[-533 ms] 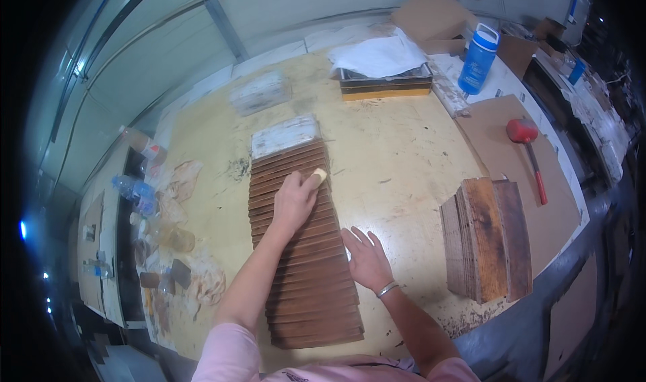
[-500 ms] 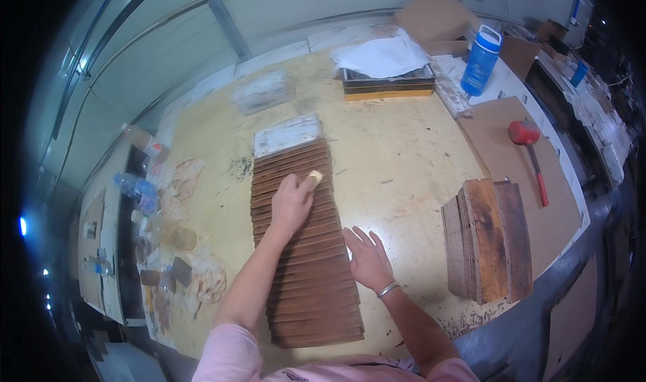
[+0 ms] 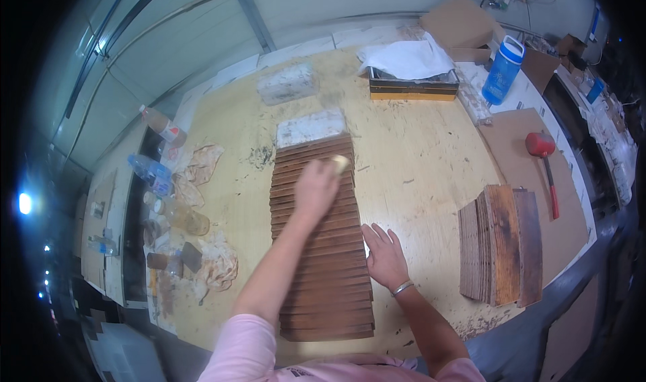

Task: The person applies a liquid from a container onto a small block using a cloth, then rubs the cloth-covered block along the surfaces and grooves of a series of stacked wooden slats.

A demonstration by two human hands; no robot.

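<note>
Slats (image 3: 326,267) overlap down the middle of a bench (image 3: 431,153), the left hand (image 3: 317,187) and a small pad (image 3: 341,162) over their far half, the right hand (image 3: 387,255) just beside their right edge.

A block (image 3: 311,127) lies at the row's far end, a second block (image 3: 287,84) behind it; farther right, a cloth (image 3: 410,57) covers a tray (image 3: 412,92), with a drinking bottle (image 3: 503,72) to the tray's right. Rags (image 3: 222,267) lie left of the row, near bottles (image 3: 151,173) along the bench's left side. Boards (image 3: 503,244) stack up right of the right hand; behind them, a mallet (image 3: 546,168) rests on a cardboard sheet (image 3: 508,133).
</note>
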